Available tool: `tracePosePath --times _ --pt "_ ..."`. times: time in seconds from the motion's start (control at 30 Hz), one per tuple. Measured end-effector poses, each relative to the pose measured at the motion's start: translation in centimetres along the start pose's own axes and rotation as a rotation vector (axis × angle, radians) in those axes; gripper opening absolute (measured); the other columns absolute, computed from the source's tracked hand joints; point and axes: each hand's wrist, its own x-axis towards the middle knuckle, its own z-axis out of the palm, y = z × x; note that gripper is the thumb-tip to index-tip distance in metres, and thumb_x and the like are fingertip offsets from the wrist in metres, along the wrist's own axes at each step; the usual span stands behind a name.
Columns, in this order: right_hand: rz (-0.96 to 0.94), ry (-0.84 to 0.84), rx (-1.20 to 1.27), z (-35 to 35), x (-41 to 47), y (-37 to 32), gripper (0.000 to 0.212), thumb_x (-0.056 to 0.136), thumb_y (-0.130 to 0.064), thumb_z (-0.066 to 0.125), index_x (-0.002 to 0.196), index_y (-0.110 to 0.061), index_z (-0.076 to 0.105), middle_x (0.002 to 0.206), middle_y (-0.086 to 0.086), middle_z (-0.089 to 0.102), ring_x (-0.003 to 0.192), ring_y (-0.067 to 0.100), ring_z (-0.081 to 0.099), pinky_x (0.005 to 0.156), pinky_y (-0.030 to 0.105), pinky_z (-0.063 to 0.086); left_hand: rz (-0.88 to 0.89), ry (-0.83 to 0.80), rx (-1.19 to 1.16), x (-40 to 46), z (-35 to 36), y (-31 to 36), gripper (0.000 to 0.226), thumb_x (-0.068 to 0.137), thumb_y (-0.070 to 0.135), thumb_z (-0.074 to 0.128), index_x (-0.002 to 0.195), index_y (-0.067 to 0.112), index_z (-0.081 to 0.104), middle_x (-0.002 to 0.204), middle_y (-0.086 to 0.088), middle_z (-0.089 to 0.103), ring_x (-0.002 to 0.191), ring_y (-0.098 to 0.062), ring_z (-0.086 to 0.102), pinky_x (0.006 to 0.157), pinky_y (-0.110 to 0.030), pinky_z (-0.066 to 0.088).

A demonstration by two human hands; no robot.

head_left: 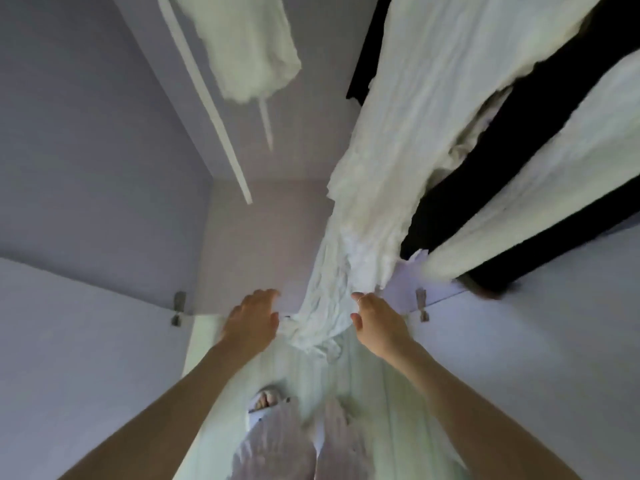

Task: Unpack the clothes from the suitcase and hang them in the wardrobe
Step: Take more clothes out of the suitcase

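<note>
Both hands, L hand (251, 318) & R hand (375, 323), relaxed-open beside white garment (374, 202).

Single view only, worn on the head, aimed steeply down and slightly forward into the open wardrobe (104, 133). Wide-angle, with straight edges bowed and walls splayed outward from the centre. Close to the wardrobe floor (263, 244) in feel, yet looking past both forearms, which enter from the bottom corners and converge towards that floor's front edge. Left hand (251, 322) and right hand (379, 325) just below centre. Long white garment (408, 140) sweeping from upper right down towards the wardrobe floor. Sandalled foot (265, 403) below the hands, nearest the lens. Slightly blurred. No second view sharing any part.
</note>
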Motion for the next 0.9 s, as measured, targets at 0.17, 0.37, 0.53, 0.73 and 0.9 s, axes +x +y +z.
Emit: tracePosePath --times 0.17,0.37,0.53,0.73,0.9 --pt "0.354 -0.135 0.363 15.2 9.2 5.6 0.060 0.093 -0.026 0.054 0.143 -0.002 0.029 0.146 0.016 0.037 0.136 0.026 0.035 0.107 0.029 0.028 -0.040 -0.140 0.000 7.9 14.1 -6.9 0.051 0.096 0.021 0.044 0.144 0.018 0.027 0.146 -0.002 0.034 0.134 -0.020 0.034 0.109 -0.033 0.031" --pt "0.641 0.030 0.648 25.1 19.2 11.6 0.121 0.076 -0.051 0.070 0.147 0.000 -0.013 0.158 0.014 -0.003 0.147 0.027 0.005 0.119 0.037 0.012 0.007 -0.227 -0.005 16.9 26.5 -10.4 0.073 0.095 0.028 0.049 0.150 0.013 0.004 0.157 -0.002 0.011 0.144 -0.018 0.014 0.115 -0.033 0.022" --pt "0.599 0.110 0.833 30.6 26.2 11.1 0.082 0.073 -0.059 0.067 0.132 -0.006 0.045 0.136 0.011 0.048 0.129 0.025 0.043 0.106 0.034 0.037 0.024 -0.240 -0.221 22.6 31.8 -10.1 0.097 0.087 0.032 0.063 0.149 0.011 -0.009 0.158 -0.003 -0.006 0.146 -0.023 0.003 0.116 -0.034 0.011" --pt "0.591 -0.072 1.960 29.4 27.7 5.6 0.040 0.096 -0.037 0.048 0.127 -0.013 0.055 0.126 0.008 0.061 0.120 0.029 0.055 0.102 0.045 0.043 -0.127 -0.294 -0.717 26.6 32.4 -8.2 0.134 0.058 0.042 0.085 0.148 0.022 -0.012 0.153 -0.001 0.022 0.140 -0.027 0.024 0.113 -0.044 0.026" --pt "0.531 0.038 2.140 24.8 25.7 5.3 0.038 0.101 -0.029 0.037 0.096 -0.011 0.071 0.094 0.008 0.072 0.088 0.018 0.069 0.074 0.031 0.056 -0.209 -0.266 -0.618 25.7 29.3 -7.7 0.037 0.081 0.023 0.070 0.111 0.004 0.060 0.089 -0.004 0.063 0.082 -0.022 0.060 0.061 -0.022 0.043"
